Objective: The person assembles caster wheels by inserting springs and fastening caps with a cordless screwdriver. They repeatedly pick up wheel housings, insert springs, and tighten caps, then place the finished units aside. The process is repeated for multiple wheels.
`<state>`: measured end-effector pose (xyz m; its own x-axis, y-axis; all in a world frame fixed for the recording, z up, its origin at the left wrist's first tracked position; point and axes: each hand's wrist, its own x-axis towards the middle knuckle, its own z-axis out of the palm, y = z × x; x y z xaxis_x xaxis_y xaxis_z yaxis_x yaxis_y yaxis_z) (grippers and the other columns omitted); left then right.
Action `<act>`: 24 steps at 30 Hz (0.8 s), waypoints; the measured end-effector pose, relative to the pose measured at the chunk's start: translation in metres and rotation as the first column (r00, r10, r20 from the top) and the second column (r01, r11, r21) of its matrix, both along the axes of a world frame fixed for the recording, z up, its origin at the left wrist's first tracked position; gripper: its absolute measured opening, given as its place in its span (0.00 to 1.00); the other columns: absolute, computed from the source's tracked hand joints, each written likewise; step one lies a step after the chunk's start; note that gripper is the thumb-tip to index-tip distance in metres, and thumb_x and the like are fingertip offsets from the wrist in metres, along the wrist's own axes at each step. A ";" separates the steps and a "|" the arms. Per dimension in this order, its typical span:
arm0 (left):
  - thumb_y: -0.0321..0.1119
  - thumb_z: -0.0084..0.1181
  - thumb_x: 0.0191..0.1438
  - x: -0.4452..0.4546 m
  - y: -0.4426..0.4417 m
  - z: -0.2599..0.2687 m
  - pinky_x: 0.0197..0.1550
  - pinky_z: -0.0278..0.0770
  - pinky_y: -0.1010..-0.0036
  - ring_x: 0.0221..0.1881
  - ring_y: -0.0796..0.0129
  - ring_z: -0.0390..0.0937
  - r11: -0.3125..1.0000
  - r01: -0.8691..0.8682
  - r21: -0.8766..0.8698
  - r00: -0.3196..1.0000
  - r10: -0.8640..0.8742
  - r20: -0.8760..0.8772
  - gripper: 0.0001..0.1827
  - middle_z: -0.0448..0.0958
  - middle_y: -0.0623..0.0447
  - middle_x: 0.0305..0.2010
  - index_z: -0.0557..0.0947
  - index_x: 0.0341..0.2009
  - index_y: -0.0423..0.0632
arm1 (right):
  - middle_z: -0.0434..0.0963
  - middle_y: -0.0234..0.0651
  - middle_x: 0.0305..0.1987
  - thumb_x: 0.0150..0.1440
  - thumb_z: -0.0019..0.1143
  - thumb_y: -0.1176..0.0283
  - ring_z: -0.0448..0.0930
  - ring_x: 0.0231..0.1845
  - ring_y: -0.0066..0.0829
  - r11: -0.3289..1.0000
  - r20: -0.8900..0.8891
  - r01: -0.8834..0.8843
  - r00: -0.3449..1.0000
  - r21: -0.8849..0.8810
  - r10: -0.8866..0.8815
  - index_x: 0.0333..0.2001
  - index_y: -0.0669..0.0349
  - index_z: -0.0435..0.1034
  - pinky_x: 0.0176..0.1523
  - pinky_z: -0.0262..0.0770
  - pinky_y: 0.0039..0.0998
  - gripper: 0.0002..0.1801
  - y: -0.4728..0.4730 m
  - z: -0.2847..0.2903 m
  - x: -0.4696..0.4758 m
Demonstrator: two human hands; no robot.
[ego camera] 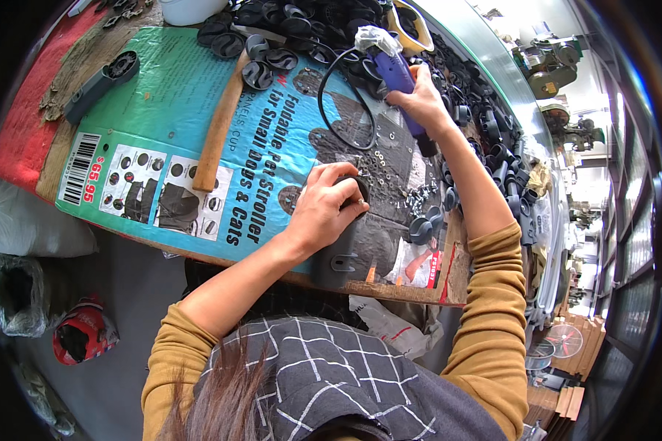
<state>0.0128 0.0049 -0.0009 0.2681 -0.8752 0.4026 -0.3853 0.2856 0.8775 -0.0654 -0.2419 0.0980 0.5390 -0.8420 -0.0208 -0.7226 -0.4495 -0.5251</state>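
Observation:
My left hand (321, 212) rests on a dark grey plastic part (336, 263) that lies near the table's front edge. Its fingers curl over the part's round black end, and a small shiny piece, perhaps a screw, shows at the thumb and fingertip. Farther back, my right hand (427, 105) grips a purple electric screwdriver (395, 70) with a white-wrapped end and a black cable (321, 91). Between the hands lie loose small nuts or washers (374, 162). Several metal screws (418, 199) are heaped to their right, beside dark grey plastic caps (421, 229).
Printed cardboard (171, 82) covers the wooden table. A hammer's wooden handle (220, 132) lies on it, next to black round caps (258, 74). A similar grey part (100, 85) lies at left. Black plastic parts pile up (309, 25) along the back, near a white bucket (190, 11).

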 end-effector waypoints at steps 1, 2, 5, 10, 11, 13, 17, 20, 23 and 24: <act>0.31 0.69 0.44 0.000 0.000 0.000 0.58 0.65 0.61 0.56 0.50 0.66 1.000 0.001 -0.006 1.000 -0.001 0.002 0.09 0.73 0.47 0.52 0.79 0.27 0.45 | 0.76 0.46 0.42 0.42 0.68 0.64 0.79 0.45 0.38 0.999 0.005 0.008 1.000 0.033 -0.008 0.52 0.62 0.55 0.53 0.72 0.33 0.37 0.006 0.000 -0.002; 0.31 0.69 0.44 0.000 0.000 0.000 0.58 0.65 0.61 0.57 0.50 0.66 1.000 0.001 -0.010 1.000 -0.001 0.003 0.09 0.73 0.47 0.53 0.79 0.27 0.45 | 0.75 0.48 0.44 0.43 0.66 0.64 0.79 0.45 0.38 0.999 0.038 -0.004 0.999 0.052 0.002 0.53 0.63 0.54 0.53 0.72 0.33 0.37 0.013 -0.004 -0.003; 0.31 0.68 0.45 -0.001 0.000 0.000 0.59 0.65 0.61 0.57 0.50 0.66 1.000 -0.001 0.000 1.000 0.001 0.004 0.09 0.74 0.47 0.54 0.79 0.28 0.44 | 0.74 0.47 0.45 0.42 0.72 0.58 0.77 0.46 0.37 0.991 -0.050 0.068 0.997 0.115 -0.063 0.56 0.64 0.51 0.54 0.72 0.34 0.46 0.027 -0.017 -0.003; 0.31 0.68 0.45 -0.001 0.000 0.000 0.60 0.64 0.60 0.58 0.50 0.66 1.000 0.007 0.006 1.000 -0.007 -0.001 0.10 0.74 0.47 0.55 0.79 0.28 0.44 | 0.70 0.43 0.46 0.37 0.76 0.64 0.76 0.44 0.34 0.839 0.094 0.175 0.962 0.515 -0.258 0.55 0.64 0.48 0.50 0.73 0.32 0.49 0.039 -0.022 -0.001; 0.31 0.68 0.45 0.000 0.000 0.000 0.60 0.64 0.60 0.58 0.50 0.66 1.000 0.011 0.010 1.000 -0.011 -0.005 0.09 0.74 0.48 0.55 0.79 0.28 0.45 | 0.70 0.42 0.45 0.38 0.76 0.64 0.75 0.43 0.33 0.893 0.083 0.145 0.977 0.427 -0.198 0.55 0.64 0.49 0.51 0.73 0.32 0.48 0.044 -0.021 -0.001; 0.31 0.67 0.45 0.000 0.000 0.000 0.60 0.64 0.60 0.58 0.50 0.65 1.000 0.006 0.000 1.000 -0.006 0.000 0.09 0.73 0.48 0.56 0.79 0.28 0.44 | 0.69 0.39 0.43 0.38 0.74 0.65 0.74 0.43 0.32 0.969 0.066 0.102 0.991 0.227 -0.120 0.55 0.63 0.51 0.51 0.72 0.32 0.46 0.058 -0.020 0.002; 0.31 0.67 0.46 -0.001 -0.001 -0.002 0.59 0.65 0.60 0.57 0.50 0.67 0.999 0.017 0.043 0.999 -0.018 0.034 0.09 0.69 0.44 0.61 0.79 0.29 0.44 | 0.74 0.50 0.44 0.38 0.72 0.63 0.79 0.47 0.43 0.983 -0.106 -0.027 0.993 0.180 0.047 0.53 0.64 0.50 0.53 0.73 0.34 0.45 0.093 -0.021 0.000; 0.35 0.67 0.46 -0.003 -0.003 -0.004 0.55 0.70 0.57 0.56 0.44 0.69 0.996 -0.023 0.082 1.000 0.022 0.006 0.11 0.66 0.39 0.64 0.78 0.30 0.47 | 0.73 0.44 0.43 0.40 0.75 0.59 0.77 0.43 0.33 0.930 0.064 0.019 0.997 0.368 -0.046 0.52 0.63 0.52 0.48 0.73 0.33 0.45 0.102 -0.017 -0.005; 0.35 0.67 0.47 -0.002 -0.003 -0.007 0.55 0.70 0.56 0.55 0.44 0.70 0.998 0.001 0.068 0.999 0.001 -0.034 0.10 0.62 0.33 0.65 0.78 0.30 0.48 | 0.71 0.37 0.40 0.43 0.75 0.63 0.74 0.38 0.28 0.975 0.226 0.012 0.972 0.224 -0.064 0.51 0.60 0.53 0.43 0.73 0.32 0.40 0.104 -0.009 -0.016; 0.35 0.67 0.46 -0.002 -0.003 -0.007 0.54 0.70 0.57 0.55 0.48 0.71 0.999 0.023 0.042 0.997 -0.020 -0.073 0.10 0.66 0.39 0.63 0.78 0.29 0.47 | 0.71 0.37 0.39 0.43 0.74 0.66 0.74 0.37 0.27 0.995 0.326 0.044 0.943 0.094 -0.073 0.51 0.60 0.53 0.42 0.73 0.31 0.39 0.108 -0.008 -0.022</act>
